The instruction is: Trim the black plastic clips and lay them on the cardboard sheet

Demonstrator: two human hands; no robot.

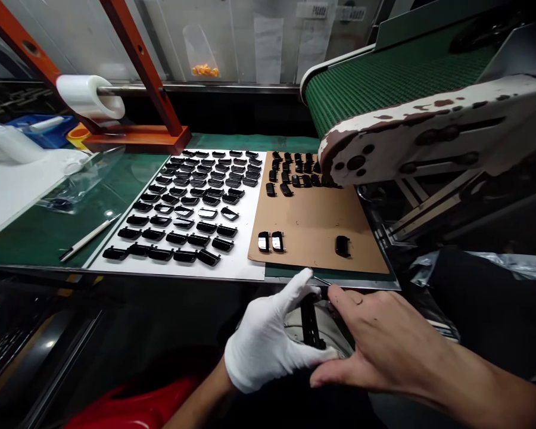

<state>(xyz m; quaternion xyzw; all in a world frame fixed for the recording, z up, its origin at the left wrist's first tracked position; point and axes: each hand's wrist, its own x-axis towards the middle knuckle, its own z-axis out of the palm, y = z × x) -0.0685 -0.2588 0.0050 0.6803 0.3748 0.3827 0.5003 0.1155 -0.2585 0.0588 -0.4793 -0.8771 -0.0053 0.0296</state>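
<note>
Just past the near edge of the green table point(129, 179), gloved left hand point(277, 339) clamps a black part point(310, 325), digits curled around it, wrist low. Bare right hand point(379, 336) angles in from lower right, thin tool point(322, 280) at forefinger; can't tell if gripped. Beyond: cardboard point(308, 217) and white sheet point(248, 256), rows of parts point(161, 254) on both; conveyor point(402, 83) right, film roll point(83, 97) left.

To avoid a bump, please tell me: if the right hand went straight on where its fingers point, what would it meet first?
The right hand would likely meet the black part held in the gloved left hand; depth there is unclear.
</note>
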